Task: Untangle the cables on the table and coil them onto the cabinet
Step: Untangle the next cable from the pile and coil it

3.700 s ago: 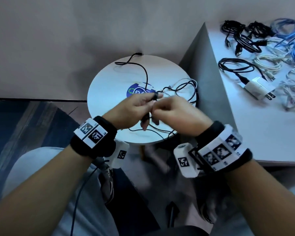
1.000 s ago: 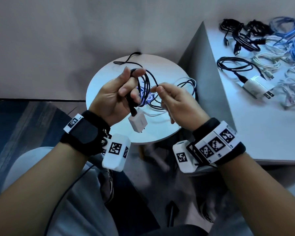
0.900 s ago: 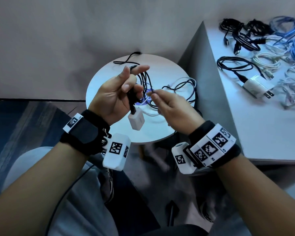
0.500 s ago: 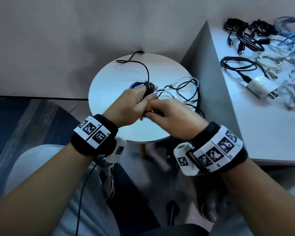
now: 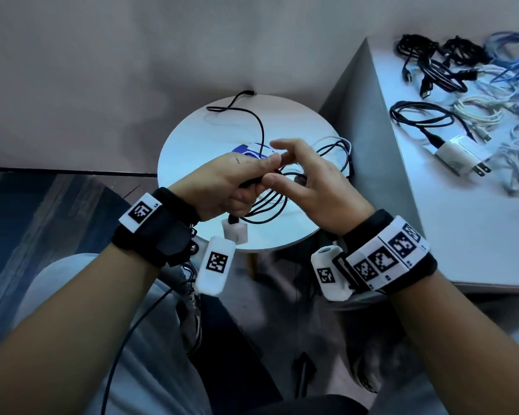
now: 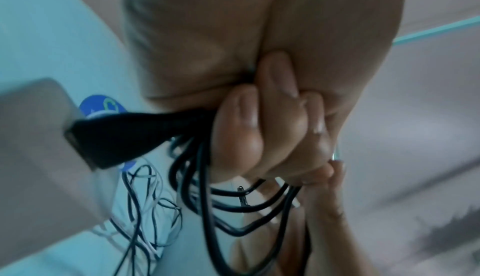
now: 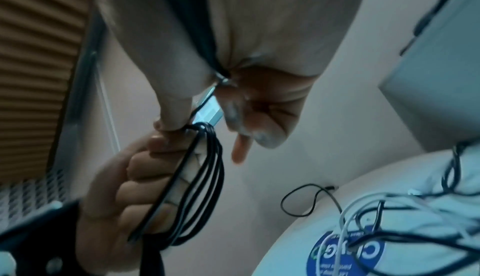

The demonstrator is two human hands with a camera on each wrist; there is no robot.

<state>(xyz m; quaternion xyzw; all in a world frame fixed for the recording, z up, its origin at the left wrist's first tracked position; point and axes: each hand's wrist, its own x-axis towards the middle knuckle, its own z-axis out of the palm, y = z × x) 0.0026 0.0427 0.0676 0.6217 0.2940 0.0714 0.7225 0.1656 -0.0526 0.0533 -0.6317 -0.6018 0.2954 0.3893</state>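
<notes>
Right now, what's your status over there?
Left hand grips coiled black cable, charger block dangling. Right hand feeds slack. Loose tail trails across round table.

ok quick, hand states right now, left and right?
Left hand: gripping the coiled black cable.
Right hand: fingers spread, thumb against the same cable; a grip cannot be told.

Dim, bluish light overall. The round table [image 5: 192, 151] and cabinet [image 5: 462, 229] top glare pale blue, while the lower frame sinks into shadow. Head view bends at its edges. Both wrist views are soft, motion-blurred, with near skin out of focus.
</notes>
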